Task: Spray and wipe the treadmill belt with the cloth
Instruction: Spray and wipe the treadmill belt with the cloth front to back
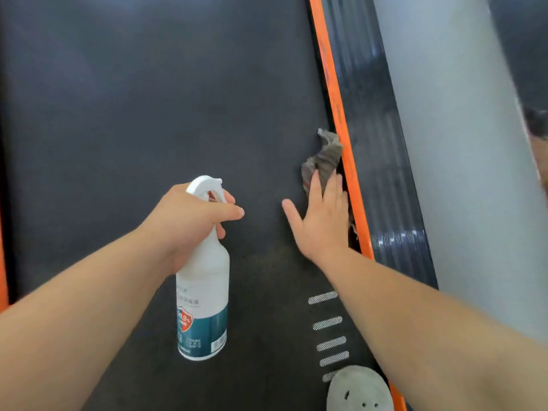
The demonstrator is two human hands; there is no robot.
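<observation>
Fingers (318, 188) of right hand (323, 221) flat, pressing grey cloth (324, 157) on belt (148, 99), right of centre; left hand (189, 218) grips spray bottle (204, 286), lower centre.

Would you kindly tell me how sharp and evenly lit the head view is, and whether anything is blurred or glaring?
Head view: soft throughout, so the small print on the spray bottle is unreadable; the cloth under the right hand looks slightly smeared; pale glare streaks sit on the ribbed side rail; the belt is softly lit, without hard shadows.
</observation>
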